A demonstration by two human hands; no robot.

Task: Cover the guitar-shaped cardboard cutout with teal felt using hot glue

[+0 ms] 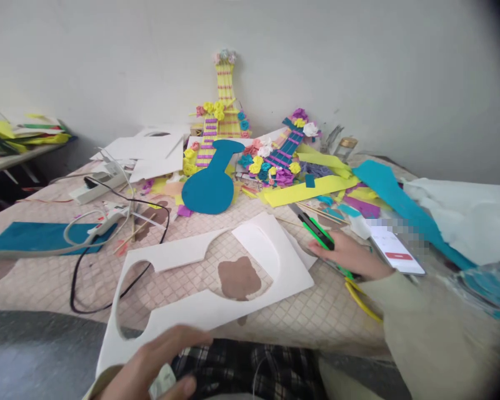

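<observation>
My right hand [352, 254] is closed on a green and black utility knife [319, 230], whose blade end points up and left over the table. Low in the view, my left hand [150, 358] has its thumb and fingers apart beside a white foam board [270, 305]. A small pale thing [163, 380] shows between that thumb and the fingers; I cannot make out what it is. The board has a large guitar-shaped cut-out, with the patterned tablecloth visible through it. Behind it, a blue guitar-shaped piece [210, 189] leans among the craft scraps.
Paper-flowered guitar models [227, 94] stand against the wall. Left are a power strip [108, 219], a black cable [73, 283] and a blue sheet [33, 236]. Right are a lit phone [394, 247], yellow-handled scissors [362, 303], a yellow strip [308, 190] and a long blue strip [416, 208].
</observation>
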